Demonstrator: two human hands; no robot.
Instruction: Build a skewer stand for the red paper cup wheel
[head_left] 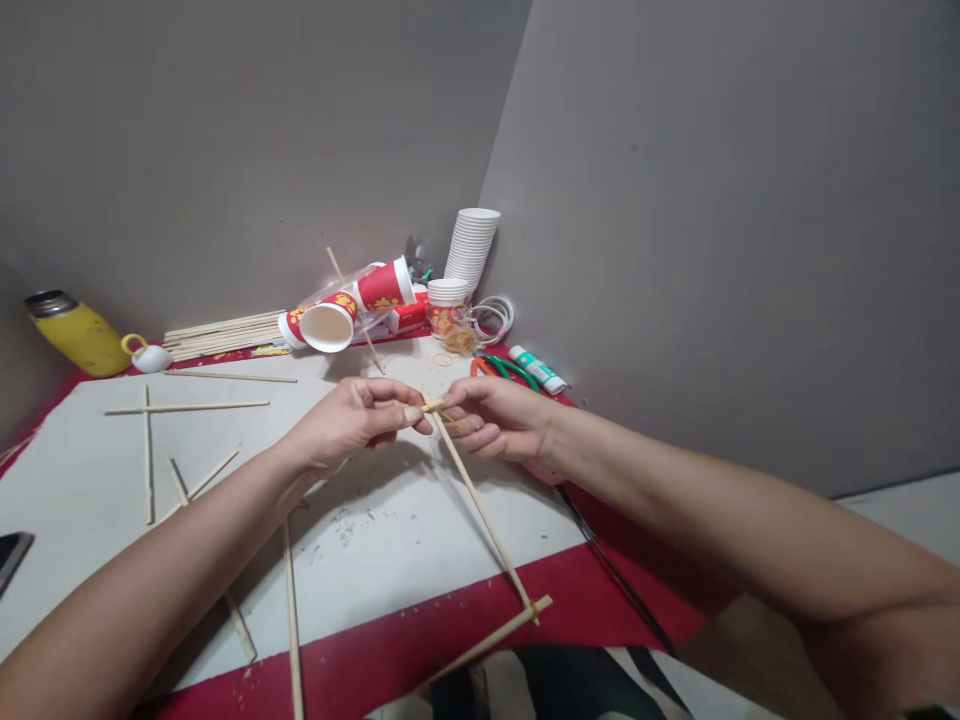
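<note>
A thin wooden stick [484, 510] slants from my hands toward the front of the table. At its upper end, my left hand [364, 415] pinches the spot where sticks seem to meet. There my right hand [502, 415] has its fingers closed on a tan rubber band [451, 419], which loops beside the joint. The stick's lower end is bound with another band to a crosswise stick [495, 637], which runs down toward my clothing. Another long stick [291, 610] shows below my left forearm, and its link to the held piece is hidden.
Loose crossed sticks [148, 460] lie at left, near a yellow bottle [79, 335] and a phone [11, 555]. Along the back are bundled sticks [225, 332], red paper cups [330, 325], stacked cups [471, 250] and rubber bands [458, 342]. Green-handled scissors [514, 370] and a glue tube [538, 369] lie at right.
</note>
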